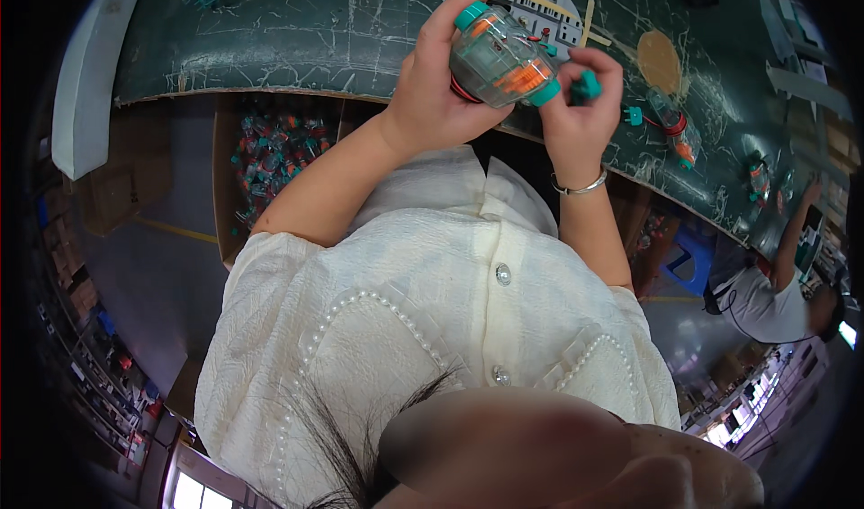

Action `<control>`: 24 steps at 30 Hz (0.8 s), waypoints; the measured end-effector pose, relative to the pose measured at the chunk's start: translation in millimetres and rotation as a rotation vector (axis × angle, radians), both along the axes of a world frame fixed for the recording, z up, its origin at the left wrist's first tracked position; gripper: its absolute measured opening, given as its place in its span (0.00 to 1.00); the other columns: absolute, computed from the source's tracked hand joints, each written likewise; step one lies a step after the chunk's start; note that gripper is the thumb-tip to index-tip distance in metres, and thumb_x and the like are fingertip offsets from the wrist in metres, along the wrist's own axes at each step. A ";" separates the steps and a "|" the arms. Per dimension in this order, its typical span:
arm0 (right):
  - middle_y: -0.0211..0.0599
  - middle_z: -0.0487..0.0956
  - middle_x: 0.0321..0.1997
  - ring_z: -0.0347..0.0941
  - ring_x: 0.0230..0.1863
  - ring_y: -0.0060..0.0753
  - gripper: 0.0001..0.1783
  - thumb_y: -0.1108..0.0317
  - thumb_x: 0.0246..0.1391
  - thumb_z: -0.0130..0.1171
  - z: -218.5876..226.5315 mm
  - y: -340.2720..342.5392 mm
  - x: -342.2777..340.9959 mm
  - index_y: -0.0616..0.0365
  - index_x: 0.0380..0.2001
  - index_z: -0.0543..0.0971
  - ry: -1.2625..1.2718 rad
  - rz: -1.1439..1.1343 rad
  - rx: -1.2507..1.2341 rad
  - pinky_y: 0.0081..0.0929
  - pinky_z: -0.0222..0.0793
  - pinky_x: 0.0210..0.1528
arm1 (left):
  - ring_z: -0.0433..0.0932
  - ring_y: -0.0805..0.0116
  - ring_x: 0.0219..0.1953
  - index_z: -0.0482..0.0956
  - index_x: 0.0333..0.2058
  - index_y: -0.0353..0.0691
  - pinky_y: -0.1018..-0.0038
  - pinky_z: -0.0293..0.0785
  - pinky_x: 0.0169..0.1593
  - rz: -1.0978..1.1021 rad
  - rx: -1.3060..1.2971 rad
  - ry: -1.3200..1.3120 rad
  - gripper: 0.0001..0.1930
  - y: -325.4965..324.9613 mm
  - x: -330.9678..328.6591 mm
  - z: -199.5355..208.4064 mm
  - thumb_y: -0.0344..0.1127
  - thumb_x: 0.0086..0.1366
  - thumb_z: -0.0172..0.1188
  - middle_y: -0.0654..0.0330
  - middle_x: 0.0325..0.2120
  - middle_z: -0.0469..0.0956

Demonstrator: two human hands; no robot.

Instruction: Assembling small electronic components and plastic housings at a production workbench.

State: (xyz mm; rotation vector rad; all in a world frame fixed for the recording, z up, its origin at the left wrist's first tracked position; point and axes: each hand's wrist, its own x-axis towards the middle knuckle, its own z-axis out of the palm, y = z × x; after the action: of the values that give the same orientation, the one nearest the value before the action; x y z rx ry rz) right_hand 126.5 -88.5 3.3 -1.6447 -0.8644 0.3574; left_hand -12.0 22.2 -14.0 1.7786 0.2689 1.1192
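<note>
My left hand [427, 90] is wrapped round a clear plastic device [499, 59] with teal end caps and orange parts inside. It is held tilted above the front of the bench. A small teal plastic piece [586, 86] is within the curled fingers of my right hand [583, 122]; its exact shape is blurred. The right thumb is close to the device's lower teal cap, and I cannot tell if they touch. Behind the device lies a grey and white fixture plate [551, 9], partly covered by it.
The dark green bench [297, 45] is scratched. Another clear and teal device [675, 129] lies right of my hands, near a tan oval patch [660, 62]. A box of many small parts [279, 153] stands below the bench. A co-worker [765, 302] sits at the right, beside a blue stool [690, 257].
</note>
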 end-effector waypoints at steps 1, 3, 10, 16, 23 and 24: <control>0.37 0.78 0.27 0.75 0.26 0.36 0.15 0.70 0.53 0.67 -0.1 4.0 1.6 0.59 0.44 0.79 0.000 -0.004 0.000 0.26 0.72 0.31 | 0.80 0.59 0.48 0.55 0.66 0.36 0.69 0.77 0.50 0.008 0.009 -0.003 0.50 0.2 0.6 -0.7 0.26 0.44 0.74 0.49 0.55 0.72; 0.40 0.79 0.32 0.77 0.30 0.37 0.15 0.68 0.54 0.67 0.4 14.7 5.2 0.60 0.43 0.80 -0.505 0.074 0.036 0.27 0.73 0.32 | 0.80 0.59 0.48 0.55 0.66 0.36 0.69 0.77 0.51 0.012 0.018 -0.004 0.50 -1.2 1.0 -0.8 0.26 0.44 0.74 0.49 0.55 0.72; 0.33 0.79 0.28 0.74 0.27 0.23 0.10 0.69 0.57 0.66 -3.6 7.6 5.5 0.60 0.40 0.80 -0.076 0.002 0.128 0.22 0.69 0.30 | 0.80 0.63 0.48 0.52 0.67 0.34 0.71 0.77 0.51 0.019 0.055 0.061 0.50 -0.2 0.2 6.1 0.24 0.47 0.73 0.51 0.50 0.74; 0.29 0.78 0.26 0.73 0.27 0.18 0.05 0.72 0.56 0.66 1.2 3.1 6.2 0.60 0.31 0.80 -0.104 0.171 0.165 0.20 0.67 0.29 | 0.80 0.68 0.46 0.48 0.68 0.34 0.71 0.78 0.51 0.048 -0.036 0.002 0.48 3.1 1.3 2.1 0.21 0.53 0.70 0.53 0.46 0.76; 0.36 0.81 0.28 0.79 0.29 0.38 0.06 0.68 0.50 0.68 18.2 9.5 2.6 0.56 0.29 0.82 -0.273 0.532 -0.063 0.29 0.73 0.32 | 0.80 0.67 0.26 0.61 0.50 0.36 0.71 0.79 0.32 -0.048 -0.568 -0.225 0.20 7.0 0.6 31.4 0.22 0.63 0.60 0.56 0.30 0.75; 0.36 0.81 0.28 0.79 0.29 0.37 0.06 0.68 0.50 0.68 20.6 9.2 0.2 0.57 0.29 0.82 -0.306 0.535 -0.041 0.28 0.73 0.32 | 0.78 0.68 0.23 0.62 0.48 0.36 0.72 0.77 0.28 -0.022 -0.603 -0.210 0.19 12.7 -4.9 32.5 0.23 0.63 0.61 0.57 0.26 0.75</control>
State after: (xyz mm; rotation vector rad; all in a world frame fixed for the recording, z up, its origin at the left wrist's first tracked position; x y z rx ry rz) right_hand 126.6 -79.3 23.9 -1.5084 -1.5443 0.4981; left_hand -17.0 34.9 18.5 1.1225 0.4088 1.0582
